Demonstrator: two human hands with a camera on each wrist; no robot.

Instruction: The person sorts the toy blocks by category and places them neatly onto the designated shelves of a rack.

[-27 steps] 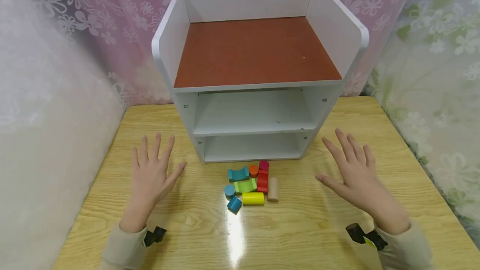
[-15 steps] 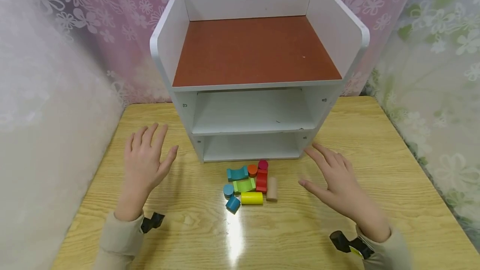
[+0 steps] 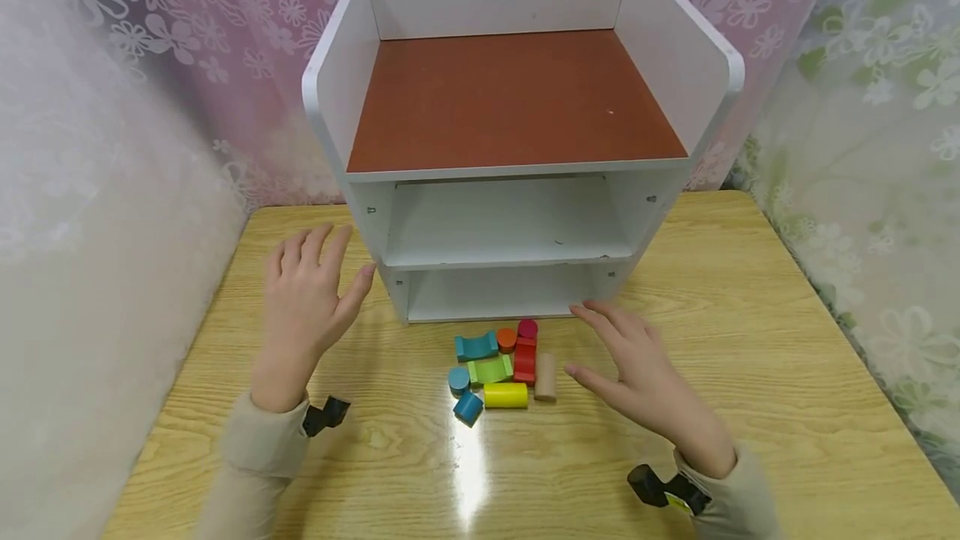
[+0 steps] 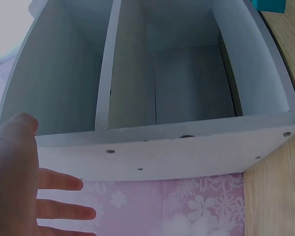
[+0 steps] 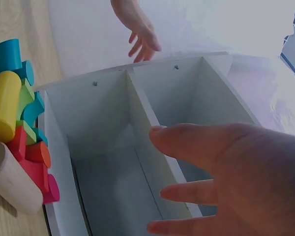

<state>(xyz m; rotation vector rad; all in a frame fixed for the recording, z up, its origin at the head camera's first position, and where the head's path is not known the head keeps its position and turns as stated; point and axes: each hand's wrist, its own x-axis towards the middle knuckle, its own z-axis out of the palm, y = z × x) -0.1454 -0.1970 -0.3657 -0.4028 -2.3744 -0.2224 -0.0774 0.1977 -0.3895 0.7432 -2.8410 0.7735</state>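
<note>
Colored wooden blocks lie grouped on the table before a small white shelf unit [image 3: 510, 223]. Among them are a yellow cylinder [image 3: 506, 396], a plain wood cylinder [image 3: 546, 377], a red curved block [image 3: 525, 361], a green curved block [image 3: 491, 370] and a teal curved block [image 3: 477, 347]. My right hand [image 3: 637, 369] hovers just right of the plain cylinder, fingers extended, holding nothing. Beside the shelf's left side is my left hand [image 3: 303, 307], fingers spread and holding nothing; its thumb overlaps the shelf's edge in the head view.
The shelf has a brown top board [image 3: 517, 102] between raised sides and two compartments below. Blue round blocks [image 3: 468, 408] lie at the group's front left. Light curtains flank the wooden table [image 3: 390, 482], and a pink flowered curtain [image 3: 247, 65] hangs behind.
My right hand has moved left and inward, closer to the blocks. My left hand has shifted forward, nearer the shelf's side. The blocks and shelf have stayed in place.
</note>
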